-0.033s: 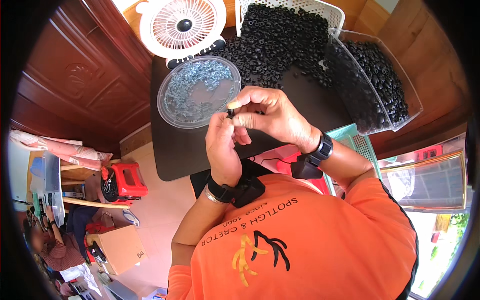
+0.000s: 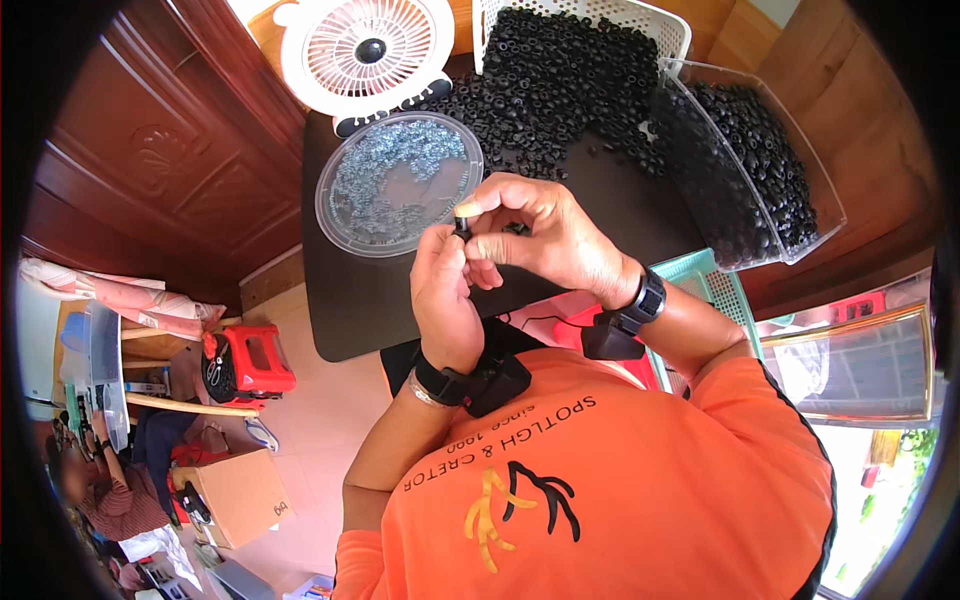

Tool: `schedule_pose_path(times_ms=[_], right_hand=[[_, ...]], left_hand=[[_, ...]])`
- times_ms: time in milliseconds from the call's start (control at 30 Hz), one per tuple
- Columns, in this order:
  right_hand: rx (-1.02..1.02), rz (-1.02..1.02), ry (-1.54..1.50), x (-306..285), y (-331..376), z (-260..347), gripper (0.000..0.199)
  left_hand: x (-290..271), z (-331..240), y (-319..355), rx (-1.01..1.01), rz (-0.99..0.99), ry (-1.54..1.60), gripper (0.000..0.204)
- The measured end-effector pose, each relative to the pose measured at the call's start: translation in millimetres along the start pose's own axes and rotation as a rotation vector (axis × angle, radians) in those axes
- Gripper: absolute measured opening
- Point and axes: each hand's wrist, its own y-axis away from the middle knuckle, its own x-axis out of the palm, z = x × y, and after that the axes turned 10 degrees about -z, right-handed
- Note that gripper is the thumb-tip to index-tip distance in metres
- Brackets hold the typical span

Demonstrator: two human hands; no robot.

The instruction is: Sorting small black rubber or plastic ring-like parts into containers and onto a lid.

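Note:
Close to the table's near side, both hands meet at the fingertips around a small black cylindrical part [image 2: 461,227]. My left hand [image 2: 446,305] is closed, its thumb and fingertips pinching the part from below. From the right, the thumb and forefinger of my right hand [image 2: 560,232] close on the same part. Some dark bits [image 2: 517,229] show in the curl of the right hand's fingers; their exact kind is hard to make out. Beyond the hands lies a round clear lid-like tray [image 2: 335,225] with many small bluish clear pieces in it.
A heap of black ring-like parts [image 2: 560,95] covers the back of the dark table [image 2: 350,310], spilling from a white basket [image 2: 677,35]. A clear bin [image 2: 800,245] of black parts stands right, near a green basket [image 2: 715,265]. A white fan [image 2: 325,85] stands back left. Another person sits far left.
The black part shows slightly more between the fingertips. Otherwise both hands stay in place.

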Motion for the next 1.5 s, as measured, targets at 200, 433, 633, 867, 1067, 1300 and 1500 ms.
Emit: schedule_pose_path(times_ms=[200,433,633,867,1067,1300,1500], right_hand=[[-0.225,-0.133,0.298,10,3,-7,0.031],[-0.298,-0.103,0.340,7,2,-5,0.033],[-0.387,-0.077,0.386,2,1,-7,0.033],[-0.091,0.024,-0.113,-4,2,-11,0.014],[0.146,0.076,-0.195,-9,-4,-1,0.013],[0.107,0.137,-0.136,-15,-12,6,0.009],[0.104,0.112,-0.136,-13,-11,4,0.009]], left_hand=[[-8,4,-1,-0.009,0.038,0.058,0.024],[-1,-4,-2,-0.011,0.099,0.066,0.026],[1,1,-3,0.038,0.057,0.102,0.031],[-5,2,-1,-0.033,0.134,0.116,0.033],[-2,-2,0,-0.074,0.159,0.117,0.031],[-2,-2,1,-0.041,0.161,0.131,0.028],[-5,0,0,-0.047,0.158,0.136,0.028]])
